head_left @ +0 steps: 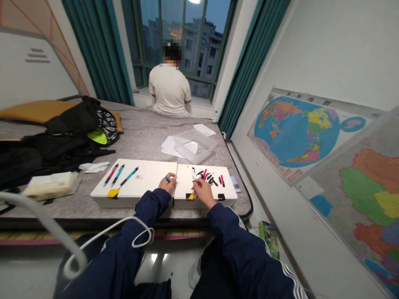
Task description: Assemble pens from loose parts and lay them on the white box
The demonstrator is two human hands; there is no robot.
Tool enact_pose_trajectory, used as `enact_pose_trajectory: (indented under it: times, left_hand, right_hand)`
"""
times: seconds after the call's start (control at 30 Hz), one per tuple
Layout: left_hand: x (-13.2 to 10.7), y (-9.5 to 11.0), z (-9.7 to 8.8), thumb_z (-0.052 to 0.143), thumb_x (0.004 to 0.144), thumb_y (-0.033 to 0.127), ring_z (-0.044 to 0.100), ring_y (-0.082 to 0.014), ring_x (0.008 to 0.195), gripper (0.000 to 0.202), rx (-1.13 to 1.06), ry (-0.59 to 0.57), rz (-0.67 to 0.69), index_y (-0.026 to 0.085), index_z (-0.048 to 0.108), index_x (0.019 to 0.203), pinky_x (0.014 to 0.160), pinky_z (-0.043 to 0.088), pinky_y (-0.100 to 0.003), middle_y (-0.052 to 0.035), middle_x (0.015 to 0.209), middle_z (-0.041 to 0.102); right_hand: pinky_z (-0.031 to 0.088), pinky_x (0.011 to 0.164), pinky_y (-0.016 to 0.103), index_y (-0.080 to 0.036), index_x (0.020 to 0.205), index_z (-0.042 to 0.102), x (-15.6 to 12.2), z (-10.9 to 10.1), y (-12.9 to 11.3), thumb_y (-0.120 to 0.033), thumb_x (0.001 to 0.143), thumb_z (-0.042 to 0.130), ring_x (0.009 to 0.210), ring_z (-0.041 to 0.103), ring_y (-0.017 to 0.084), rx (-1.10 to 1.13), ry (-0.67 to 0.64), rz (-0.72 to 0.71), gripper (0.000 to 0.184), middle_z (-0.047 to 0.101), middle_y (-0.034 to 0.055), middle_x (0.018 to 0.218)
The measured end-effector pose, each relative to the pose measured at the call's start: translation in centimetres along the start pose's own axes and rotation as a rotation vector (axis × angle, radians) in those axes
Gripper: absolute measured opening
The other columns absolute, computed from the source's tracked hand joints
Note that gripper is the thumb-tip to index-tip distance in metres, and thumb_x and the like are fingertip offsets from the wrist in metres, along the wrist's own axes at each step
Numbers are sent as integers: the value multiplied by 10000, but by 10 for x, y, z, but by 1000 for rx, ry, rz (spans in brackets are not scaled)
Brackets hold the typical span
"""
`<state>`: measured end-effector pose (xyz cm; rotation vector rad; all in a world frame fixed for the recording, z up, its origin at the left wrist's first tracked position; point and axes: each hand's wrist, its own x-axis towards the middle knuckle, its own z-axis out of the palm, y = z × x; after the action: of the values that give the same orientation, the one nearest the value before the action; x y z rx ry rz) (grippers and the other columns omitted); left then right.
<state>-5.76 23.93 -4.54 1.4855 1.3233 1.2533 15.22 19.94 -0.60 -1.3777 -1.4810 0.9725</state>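
My left hand [167,184] is closed around a small blue pen part [168,179], above the inner edge of the left white box [149,170]. A thin pale tip pokes out toward the right. My right hand [203,191] is pinched over the right white box [183,182]; whatever its fingertips hold is too small to make out. Just beyond it lies a scatter of black, red and clear pen parts [213,180]. On the left box rest a red pen [111,175], a blue pen [117,175] and another blue pen [128,177], side by side and slanted.
A clear plastic bin [199,155] and white papers [168,145] lie behind the boxes on the bed [140,124]. Left are a tissue pack [51,185] and dark clothes [46,145]. A white cable [124,220] crosses in front. A person [170,89] sits by the window.
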Motion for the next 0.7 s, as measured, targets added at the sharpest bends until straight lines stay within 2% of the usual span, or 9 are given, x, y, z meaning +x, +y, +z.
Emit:
enact_pose_trajectory:
  times: [0.1, 0.17, 0.23, 0.37, 0.57, 0.7]
  left_hand:
    - [0, 0, 0, 572, 770, 455, 447, -116, 403, 240, -45, 12, -25, 216, 568, 780, 437, 349, -210, 69, 453, 504]
    - [1, 0, 0, 583, 767, 463, 445, -117, 401, 251, -65, 15, -26, 212, 565, 765, 440, 352, -214, 64, 447, 507]
    - [1, -1, 0, 586, 767, 469, 446, -117, 400, 263, -78, 15, -18, 207, 563, 752, 450, 358, -220, 60, 440, 504]
    - [2, -3, 0, 565, 788, 473, 449, -117, 408, 272, -82, 8, -2, 204, 557, 751, 474, 365, -227, 55, 443, 504]
    - [2, -4, -1, 550, 805, 470, 449, -118, 421, 270, -69, -10, 8, 203, 557, 760, 487, 360, -234, 51, 452, 508]
    - [2, -4, -1, 554, 799, 467, 444, -117, 412, 266, -70, 4, 8, 203, 561, 768, 481, 354, -233, 50, 453, 513]
  right_hand:
    - [488, 725, 279, -168, 905, 697, 11, -61, 6, -229, 827, 543, 731, 641, 175, -492, 127, -127, 184, 691, 49, 774]
    - [457, 786, 285, -144, 900, 714, 19, -90, 12, -216, 814, 566, 810, 634, 196, -711, 149, -86, 185, 697, 85, 825]
    - [439, 782, 278, -131, 906, 726, 24, -106, 20, -232, 797, 602, 839, 631, 209, -844, 98, -15, 193, 699, 115, 872]
    - [422, 774, 269, -143, 912, 740, 31, -107, 31, -267, 774, 643, 873, 636, 223, -922, 10, 32, 210, 704, 138, 925]
    - [422, 772, 281, -146, 823, 742, 40, -106, 41, -197, 727, 640, 868, 640, 232, -850, 62, 65, 149, 718, 148, 899]
    - [432, 740, 273, -152, 716, 718, 41, -109, 44, -190, 685, 652, 794, 637, 211, -753, 118, 90, 82, 717, 116, 801]
